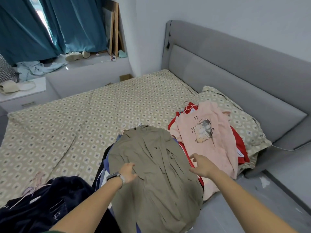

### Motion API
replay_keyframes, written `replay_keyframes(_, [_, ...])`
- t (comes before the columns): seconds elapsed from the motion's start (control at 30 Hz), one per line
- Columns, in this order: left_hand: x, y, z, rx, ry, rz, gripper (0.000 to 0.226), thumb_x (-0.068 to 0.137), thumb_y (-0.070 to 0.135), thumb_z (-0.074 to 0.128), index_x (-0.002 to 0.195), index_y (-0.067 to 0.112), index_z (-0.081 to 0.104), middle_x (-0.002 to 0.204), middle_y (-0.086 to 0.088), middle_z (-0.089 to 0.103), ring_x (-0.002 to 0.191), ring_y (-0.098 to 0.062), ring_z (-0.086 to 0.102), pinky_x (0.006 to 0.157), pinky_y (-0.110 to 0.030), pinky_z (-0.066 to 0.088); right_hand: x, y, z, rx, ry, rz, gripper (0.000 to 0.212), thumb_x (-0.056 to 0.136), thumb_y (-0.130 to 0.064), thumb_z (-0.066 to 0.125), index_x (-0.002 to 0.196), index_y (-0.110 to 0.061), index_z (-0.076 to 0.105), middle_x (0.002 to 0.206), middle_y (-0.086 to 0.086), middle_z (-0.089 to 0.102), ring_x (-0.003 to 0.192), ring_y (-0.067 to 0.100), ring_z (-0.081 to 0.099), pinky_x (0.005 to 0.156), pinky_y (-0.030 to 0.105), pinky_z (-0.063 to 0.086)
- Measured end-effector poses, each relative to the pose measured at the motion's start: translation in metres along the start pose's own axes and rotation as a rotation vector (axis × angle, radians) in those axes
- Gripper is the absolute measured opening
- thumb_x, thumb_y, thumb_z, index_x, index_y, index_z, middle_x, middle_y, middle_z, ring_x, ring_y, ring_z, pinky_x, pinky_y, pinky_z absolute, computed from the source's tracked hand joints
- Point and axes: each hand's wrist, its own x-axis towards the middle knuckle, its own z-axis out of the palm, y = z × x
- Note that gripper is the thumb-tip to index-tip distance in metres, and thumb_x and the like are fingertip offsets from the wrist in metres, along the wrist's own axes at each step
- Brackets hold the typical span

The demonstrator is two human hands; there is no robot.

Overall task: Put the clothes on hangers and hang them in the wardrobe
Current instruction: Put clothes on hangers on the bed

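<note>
Head-camera footage is filled by an olive-green crumpled shirt (156, 174) spread on top of a clothes pile at the near edge of the patterned beige bedspread (84, 118), presumably laid flat so a hanger can be slipped in. A fold of it is pinched by the left hand (128, 172), while the right hand (201, 164) is held loose-fingered at its far edge, gripping nothing. Pale hanger hooks (133, 126) are half buried near the collar; no wardrobe is shown, and the pink cartoon-print T-shirt (205, 133) conceals most of a red garment.
</note>
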Motion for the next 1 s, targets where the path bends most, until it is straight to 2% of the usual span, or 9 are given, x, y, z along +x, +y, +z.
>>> replay_keyframes(0.13, [0.033, 0.002, -0.014, -0.01, 0.009, -0.045, 0.055, 0.091, 0.028, 0.059, 0.137, 0.006, 0.038, 0.139, -0.013, 0.044, 0.128, -0.025, 0.042, 0.102, -0.025, 0.031, 0.044, -0.002, -0.01, 0.022, -0.03, -0.023, 0.058, 0.089, -0.023, 0.061, 0.142, -0.013, 0.04, 0.14, 0.008, 0.05, 0.127, 0.02, 0.048, 0.1, 0.025, 0.037])
replay_keyframes(0.47, [0.081, 0.017, -0.014, -0.099, 0.059, -0.225, 0.056, 0.09, 0.026, 0.06, 0.137, 0.004, 0.039, 0.139, -0.014, 0.045, 0.129, -0.025, 0.043, 0.101, -0.024, 0.031, 0.162, -0.013, -0.031, -0.079, -0.226, -0.16, 0.061, 0.09, -0.025, 0.062, 0.145, -0.011, 0.039, 0.143, 0.008, 0.048, 0.129, 0.024, 0.047, 0.102, 0.028, 0.039])
replay_keyframes(0.6, [0.095, 0.032, -0.016, -0.158, 0.092, -0.341, 0.055, 0.092, 0.026, 0.057, 0.139, 0.004, 0.036, 0.14, -0.014, 0.043, 0.129, -0.024, 0.042, 0.099, -0.022, 0.03, 0.208, -0.018, -0.045, -0.139, -0.31, -0.267, 0.05, 0.089, -0.021, 0.061, 0.136, -0.01, 0.048, 0.133, 0.009, 0.055, 0.122, 0.023, 0.052, 0.096, 0.025, 0.041])
replay_keyframes(0.8, [0.127, 0.05, -0.011, -0.181, 0.135, -0.484, 0.053, 0.094, 0.032, 0.053, 0.14, 0.011, 0.036, 0.139, -0.009, 0.045, 0.127, -0.022, 0.045, 0.095, -0.022, 0.033, 0.285, -0.022, -0.053, -0.206, -0.426, -0.36, 0.048, 0.088, -0.027, 0.061, 0.132, -0.009, 0.051, 0.131, 0.01, 0.058, 0.122, 0.026, 0.053, 0.099, 0.028, 0.043])
replay_keyframes(0.9, [0.149, 0.059, -0.013, -0.19, 0.145, -0.513, 0.055, 0.093, 0.032, 0.053, 0.14, 0.01, 0.036, 0.141, -0.01, 0.045, 0.129, -0.023, 0.042, 0.099, -0.024, 0.033, 0.316, -0.025, -0.045, -0.209, -0.479, -0.397, 0.052, 0.082, -0.038, 0.058, 0.126, -0.01, 0.054, 0.124, 0.01, 0.062, 0.117, 0.028, 0.057, 0.094, 0.028, 0.044])
replay_keyframes(1.0, [0.172, 0.065, -0.012, -0.209, 0.153, -0.52, 0.055, 0.093, 0.031, 0.053, 0.141, 0.009, 0.036, 0.14, -0.011, 0.045, 0.131, -0.023, 0.041, 0.101, -0.026, 0.033, 0.348, -0.026, -0.028, -0.221, -0.522, -0.426, 0.048, 0.086, -0.036, 0.062, 0.126, -0.011, 0.054, 0.127, 0.007, 0.061, 0.116, 0.026, 0.057, 0.097, 0.03, 0.045])
